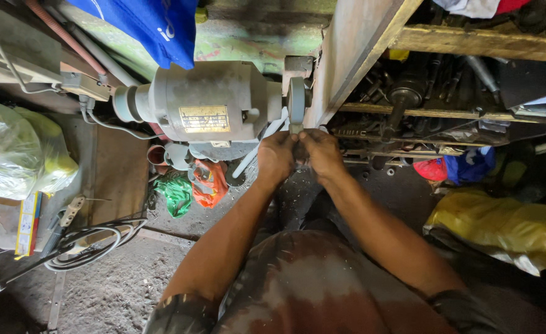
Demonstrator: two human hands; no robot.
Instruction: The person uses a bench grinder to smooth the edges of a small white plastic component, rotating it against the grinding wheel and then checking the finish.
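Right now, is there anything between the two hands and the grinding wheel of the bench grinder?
Nothing visible stands between them. The left hand and the right hand meet just below the grinding wheel of the bench grinder, pinching something small that the fingers hide. The wooden post stands beside the wheel, not in the path.
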